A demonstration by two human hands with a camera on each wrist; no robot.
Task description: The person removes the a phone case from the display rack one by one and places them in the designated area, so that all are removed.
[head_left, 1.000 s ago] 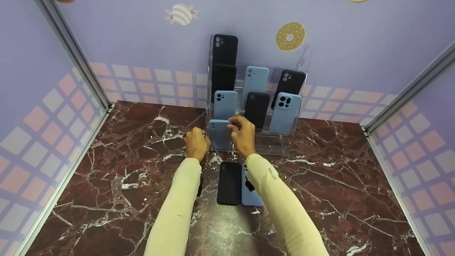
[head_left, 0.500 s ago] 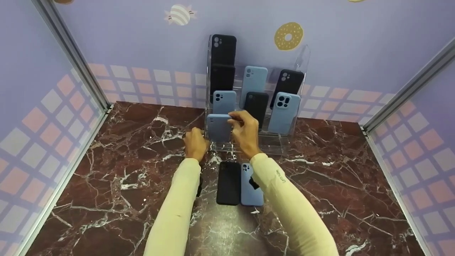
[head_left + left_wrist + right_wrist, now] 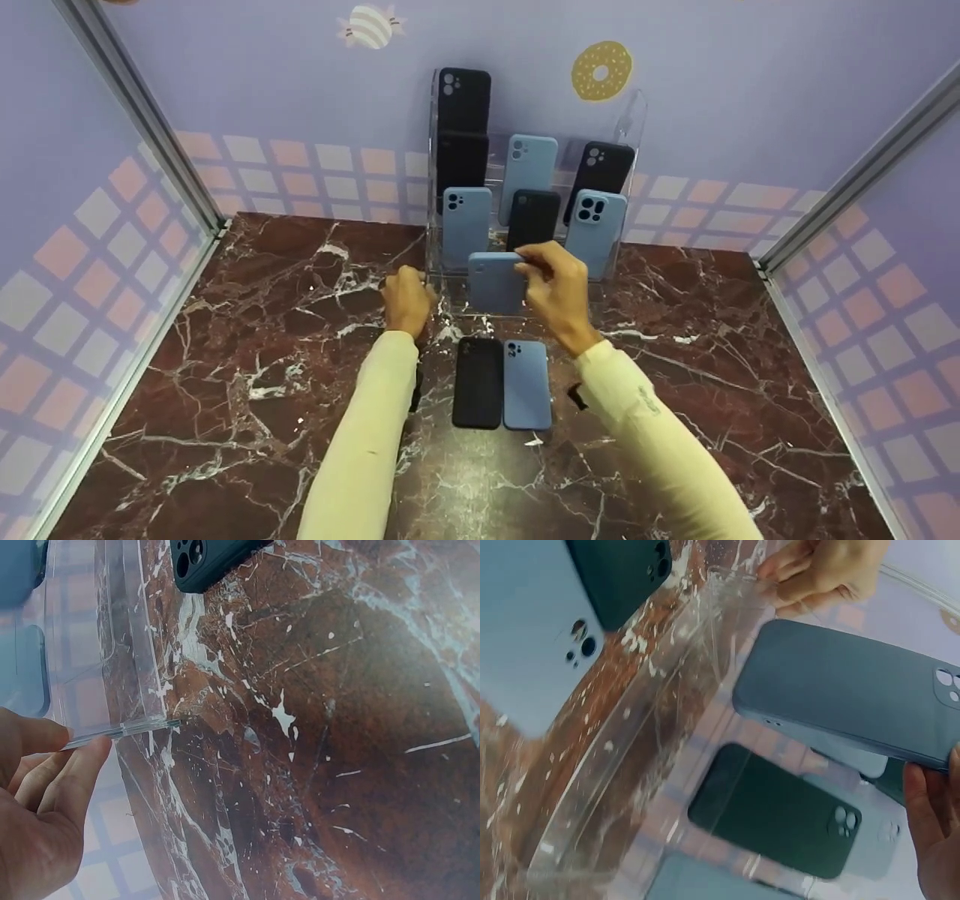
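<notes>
My right hand (image 3: 559, 292) pinches a blue phone case (image 3: 495, 285) by its upper right corner, in front of the lowest tier of a clear acrylic display stand (image 3: 139, 726). The right wrist view shows the blue case (image 3: 840, 690) with its camera cutout toward my fingers. My left hand (image 3: 407, 300) grips the side panel of the stand at its front left, thumb and fingers (image 3: 94, 757) on the clear edge. Behind the held case, several black and blue phone cases lean on the stand, among them a blue case (image 3: 465, 229) at the left.
On the marble-patterned table (image 3: 247, 420), a black phone case (image 3: 478, 382) and another blue phone case (image 3: 527, 386) lie side by side before the stand. Purple walls (image 3: 277, 75) with metal corner strips enclose the table at the back and both sides.
The right hand has lifted the blue phone case off the stand's lowest left place and carried it right. The left hand has stayed at the stand's side.
</notes>
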